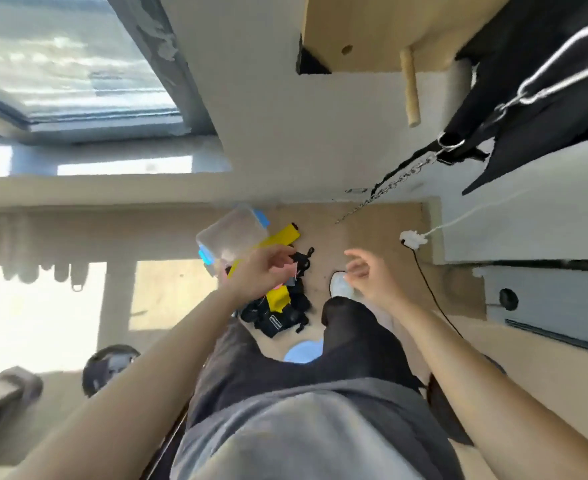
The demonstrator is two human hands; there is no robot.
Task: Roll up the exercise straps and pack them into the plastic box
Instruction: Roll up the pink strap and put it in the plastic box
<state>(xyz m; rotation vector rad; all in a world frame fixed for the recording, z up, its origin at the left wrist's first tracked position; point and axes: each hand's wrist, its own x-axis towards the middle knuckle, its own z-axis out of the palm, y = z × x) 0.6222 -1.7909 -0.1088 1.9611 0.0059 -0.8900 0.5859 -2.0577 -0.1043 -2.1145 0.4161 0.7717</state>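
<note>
A clear plastic box (232, 233) with blue clips lies on the wooden floor ahead of me. Beside it a heap of exercise straps (278, 306), black and yellow, is spread on the floor, with one yellow strap (282, 235) stretching away behind the box. My left hand (261, 271) hovers over the heap with curled fingers that seem to pinch a small grey and pink piece; blur hides the grip. My right hand (368, 271) hangs in the air to the right of the heap, fingers relaxed and holding nothing.
My legs in dark trousers and a white shoe (341, 284) stand right of the heap. A white power strip (413, 239) with a black cable lies by the wall. A black bag on a chain (400, 178) hangs at upper right. A light blue object (303, 351) sits between my legs.
</note>
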